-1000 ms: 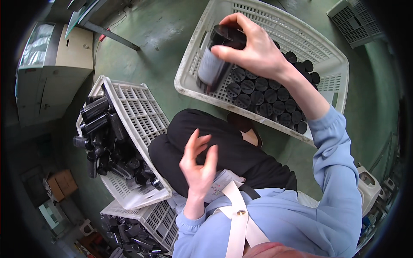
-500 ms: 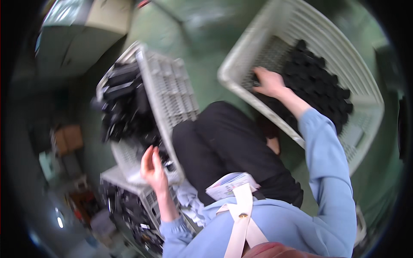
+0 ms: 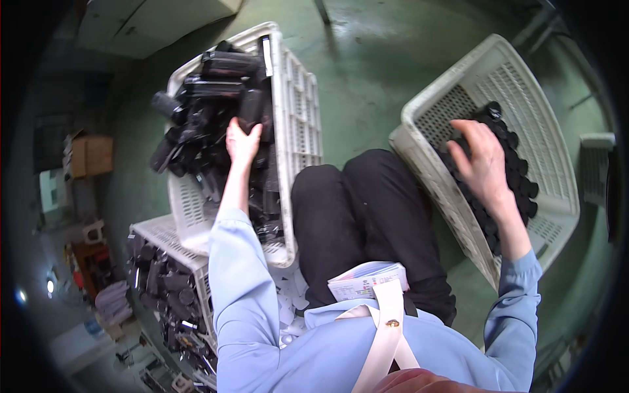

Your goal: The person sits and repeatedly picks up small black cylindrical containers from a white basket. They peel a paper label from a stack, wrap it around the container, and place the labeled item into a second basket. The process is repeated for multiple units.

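Note:
In the left crate (image 3: 291,111), a heap of glossy black cylinders (image 3: 226,64) fills the upper part. My left hand (image 3: 241,145) reaches into it, thumb and fingers around the lower end of one upright black cylinder (image 3: 251,105). Over the right crate (image 3: 426,164) hovers my right hand (image 3: 483,160), fingers apart and slightly curled, with nothing seen in it. Below that hand lie rows of black round-ended pieces (image 3: 521,180), stacked against one another; the hand hides some of them.
My knees (image 3: 327,203) stand between the two white crates. Under the left crate is another white crate (image 3: 167,239) of black parts. A folded booklet (image 3: 367,278) rests at my waist. Green floor (image 3: 367,85) stretches beyond; a cardboard box (image 3: 92,156) stands far left.
My left hand has moved forward into the left crate and closed around a cylinder. My right hand has lifted from the right crate's near wall, fingers spreading. The view has swung to the left.

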`<state>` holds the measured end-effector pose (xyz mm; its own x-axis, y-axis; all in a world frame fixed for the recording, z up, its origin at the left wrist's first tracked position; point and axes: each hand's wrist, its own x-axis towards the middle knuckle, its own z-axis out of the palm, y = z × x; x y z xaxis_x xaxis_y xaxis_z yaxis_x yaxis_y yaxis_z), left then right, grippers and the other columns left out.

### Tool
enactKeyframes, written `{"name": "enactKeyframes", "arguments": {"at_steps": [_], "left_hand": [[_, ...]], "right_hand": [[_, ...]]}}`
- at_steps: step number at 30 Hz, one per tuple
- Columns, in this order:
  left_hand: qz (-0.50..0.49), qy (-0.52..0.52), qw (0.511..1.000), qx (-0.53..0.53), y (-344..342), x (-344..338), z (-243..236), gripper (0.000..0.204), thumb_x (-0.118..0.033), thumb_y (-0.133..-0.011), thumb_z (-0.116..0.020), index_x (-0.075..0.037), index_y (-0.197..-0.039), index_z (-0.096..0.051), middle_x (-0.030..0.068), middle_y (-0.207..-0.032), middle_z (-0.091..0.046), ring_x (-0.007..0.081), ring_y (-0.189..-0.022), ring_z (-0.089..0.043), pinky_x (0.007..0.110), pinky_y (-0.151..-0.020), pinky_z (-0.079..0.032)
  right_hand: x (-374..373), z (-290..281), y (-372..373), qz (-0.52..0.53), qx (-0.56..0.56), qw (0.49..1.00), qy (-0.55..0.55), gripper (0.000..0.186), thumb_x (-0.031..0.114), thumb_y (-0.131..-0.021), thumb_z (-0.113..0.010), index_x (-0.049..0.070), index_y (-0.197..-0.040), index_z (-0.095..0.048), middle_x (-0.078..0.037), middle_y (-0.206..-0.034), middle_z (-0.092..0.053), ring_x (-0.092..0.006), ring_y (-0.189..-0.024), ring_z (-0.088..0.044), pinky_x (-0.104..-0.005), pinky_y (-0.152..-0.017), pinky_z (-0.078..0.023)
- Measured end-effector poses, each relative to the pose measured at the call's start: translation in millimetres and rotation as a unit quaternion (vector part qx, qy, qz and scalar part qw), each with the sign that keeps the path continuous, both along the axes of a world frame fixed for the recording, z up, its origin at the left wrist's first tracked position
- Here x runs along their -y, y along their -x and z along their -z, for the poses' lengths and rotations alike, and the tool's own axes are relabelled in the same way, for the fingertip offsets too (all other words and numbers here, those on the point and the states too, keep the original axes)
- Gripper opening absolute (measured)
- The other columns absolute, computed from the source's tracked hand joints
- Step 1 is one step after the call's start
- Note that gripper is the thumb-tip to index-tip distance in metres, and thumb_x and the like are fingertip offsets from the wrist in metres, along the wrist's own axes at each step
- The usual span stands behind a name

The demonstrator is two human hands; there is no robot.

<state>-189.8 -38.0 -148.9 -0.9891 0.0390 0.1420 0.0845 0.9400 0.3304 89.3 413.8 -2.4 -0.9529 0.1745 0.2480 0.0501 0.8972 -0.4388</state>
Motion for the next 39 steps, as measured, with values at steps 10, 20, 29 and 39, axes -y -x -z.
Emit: {"name": "enactKeyframes", "arguments": {"at_steps": [10,20,29,39], "left_hand": [[0.040,-0.410,0.908,0.071,-63.4,33.5,-120.2,0.055,-0.018,-0.083,-0.086,0.003,-0.128,-0.062,0.0078,-0.113,-0.069,0.0155,-0.101,-0.065,0.031,-0.096,-0.049],[0.193,-0.410,0.847,0.276,-162.4,-54.2,-196.2,0.029,-0.022,-0.088,-0.079,-0.003,-0.109,-0.071,0.0009,-0.095,-0.069,0.0065,-0.086,-0.061,0.023,-0.078,-0.050],[0.365,-0.220,0.815,0.392,-160.3,-101.2,-180.1,0.035,-0.035,-0.085,-0.076,-0.004,-0.101,-0.075,0.0048,-0.075,-0.067,0.0132,-0.069,-0.062,0.029,-0.066,-0.049],[0.215,-0.489,0.822,0.197,-246.7,-102.7,-186.0,0.028,-0.015,-0.092,-0.074,0.003,-0.113,-0.071,0.0082,-0.100,-0.074,0.0140,-0.088,-0.069,0.027,-0.079,-0.054]], "right_hand": [[176.2,-6.3,-90.2,-0.308,0.105,0.943,0.075,0.068,0.037,-0.066,-0.085,-0.001,-0.118,-0.065,-0.012,-0.113,-0.064,-0.0304,-0.121,-0.056,-0.0485,-0.109,-0.041],[191.9,3.5,-112.0,-0.323,0.137,0.935,0.048,0.048,0.031,-0.075,-0.084,0.008,-0.114,-0.067,-0.006,-0.110,-0.068,-0.0244,-0.120,-0.058,-0.0582,-0.117,-0.030],[201.1,13.2,-132.9,-0.275,0.044,0.952,0.130,0.028,0.013,-0.076,-0.080,0.008,-0.099,-0.064,-0.006,-0.100,-0.068,-0.0244,-0.096,-0.066,-0.0391,-0.088,-0.050],[164.9,-33.5,-103.5,-0.168,0.119,0.894,0.398,0.008,0.006,-0.090,-0.069,0.000,-0.092,-0.065,-0.013,-0.074,-0.065,-0.0260,-0.063,-0.064,-0.0368,-0.060,-0.050]]}}
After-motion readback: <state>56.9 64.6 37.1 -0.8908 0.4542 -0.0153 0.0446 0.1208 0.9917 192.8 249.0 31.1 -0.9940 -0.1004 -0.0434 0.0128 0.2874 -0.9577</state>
